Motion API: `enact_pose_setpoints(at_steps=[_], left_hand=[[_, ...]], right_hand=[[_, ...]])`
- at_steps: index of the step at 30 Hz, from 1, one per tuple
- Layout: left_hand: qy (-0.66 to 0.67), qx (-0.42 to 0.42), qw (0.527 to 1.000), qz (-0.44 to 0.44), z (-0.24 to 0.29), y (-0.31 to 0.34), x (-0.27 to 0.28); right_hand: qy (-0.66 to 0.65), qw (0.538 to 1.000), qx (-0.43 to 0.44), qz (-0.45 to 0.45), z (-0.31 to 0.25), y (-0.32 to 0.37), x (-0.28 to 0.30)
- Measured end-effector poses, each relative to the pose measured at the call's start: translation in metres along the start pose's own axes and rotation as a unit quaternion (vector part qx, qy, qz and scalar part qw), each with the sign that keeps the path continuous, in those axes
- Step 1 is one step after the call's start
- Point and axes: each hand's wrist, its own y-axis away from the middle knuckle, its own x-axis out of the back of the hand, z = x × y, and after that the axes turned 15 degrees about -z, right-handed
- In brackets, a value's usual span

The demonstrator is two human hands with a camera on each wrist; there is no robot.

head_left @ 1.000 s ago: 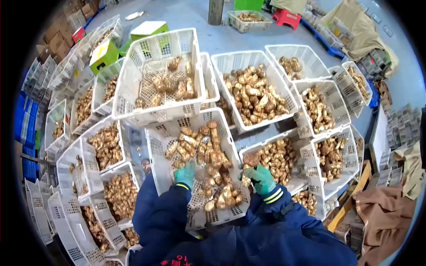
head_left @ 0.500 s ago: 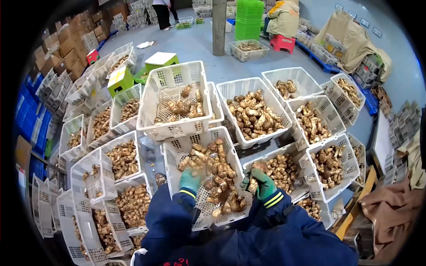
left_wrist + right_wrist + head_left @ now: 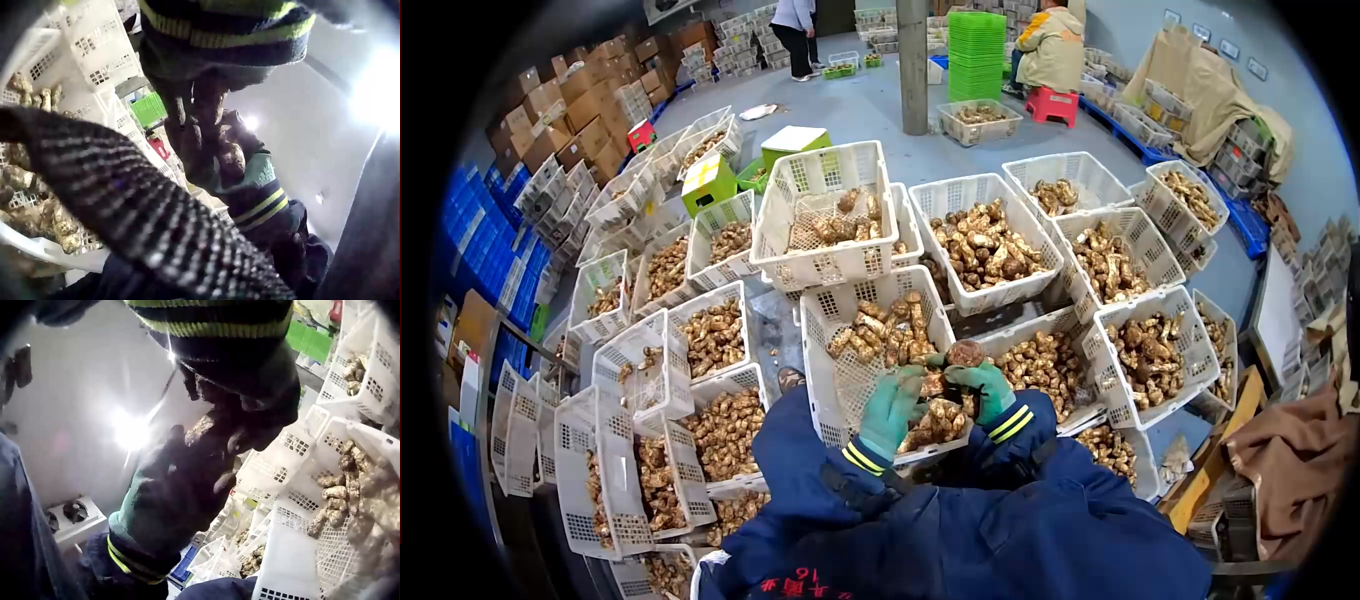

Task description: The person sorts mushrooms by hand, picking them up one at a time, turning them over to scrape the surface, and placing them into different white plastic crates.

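Both hands wear green gloves and meet over a white crate of brown, dirt-flecked mushrooms in front of the body. My right hand grips a mushroom with a broad, round brown cap. Close against it, the left hand has its fingers and thumb around a mushroom stem. In the right wrist view, a pale mushroom part shows between the left hand and the shadowed right hand. Gloves and shadow hide much of the grip.
A white crate with a few mushrooms stands just ahead. More mushroom crates crowd the left and right. Farther back are a grey post, stacked green crates and a seated person. Brown cloth lies at right.
The left hand has lifted from among the mushrooms in the crate and moved right to meet the right hand. The right hand keeps its mushroom. The head view has tilted up, showing more background.
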Motion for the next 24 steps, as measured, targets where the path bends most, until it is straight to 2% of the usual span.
enact_pose_setpoints(at_steps=[2, 5, 6, 9, 11, 13, 15, 17, 19, 21, 22, 23, 24], left_hand=[[-0.208, 0.085, 0.974, 0.023, 0.000, 0.012, -0.004], [-0.114, 0.150, 0.980, 0.064, 0.026, 0.023, -0.023], [-0.087, 0.118, 0.987, 0.060, 0.023, 0.021, -0.019], [-0.070, 0.142, 0.984, 0.079, 0.027, 0.025, -0.013], [0.011, 0.064, 0.992, 0.110, 0.024, 0.025, -0.011], [-0.005, 0.031, 0.995, 0.094, 0.024, 0.027, 0.000], [-0.055, 0.022, 0.989, 0.135, 0.036, 0.031, -0.004], [-0.167, 0.056, 0.970, 0.166, 0.050, 0.032, 0.002], [-0.309, 0.014, 0.941, 0.134, 0.023, 0.029, 0.055], [-0.314, -0.072, 0.935, 0.146, 0.046, 0.025, 0.036], [-0.282, -0.033, 0.956, 0.078, 0.036, 0.018, 0.056], [-0.251, 0.011, 0.968, 0.013, 0.028, 0.011, 0.074], [-0.102, 0.084, 0.991, -0.027, 0.027, 0.009, 0.065]], right_hand=[[0.015, 1.000, 0.009, 0.003, 0.008, -0.002, 0.015], [0.038, 0.999, 0.018, 0.032, 0.013, -0.005, 0.013], [0.047, 0.998, 0.021, 0.026, 0.011, -0.006, 0.007], [0.135, 0.989, 0.044, 0.029, 0.010, -0.004, -0.010], [0.149, 0.987, 0.067, 0.013, 0.010, -0.004, -0.012], [0.200, 0.977, 0.072, 0.012, 0.012, -0.008, -0.004], [0.116, 0.989, 0.093, -0.010, 0.006, -0.011, 0.002], [0.110, 0.990, 0.077, -0.039, -0.021, -0.007, -0.015], [0.059, 0.992, 0.074, -0.079, -0.029, -0.007, -0.009], [0.031, 0.995, 0.035, -0.090, -0.027, -0.013, 0.013], [0.066, 0.991, 0.038, -0.106, -0.029, -0.015, 0.006], [0.131, 0.977, 0.079, -0.149, -0.028, -0.018, 0.007], [0.193, 0.955, 0.119, -0.193, -0.026, -0.022, 0.008]])
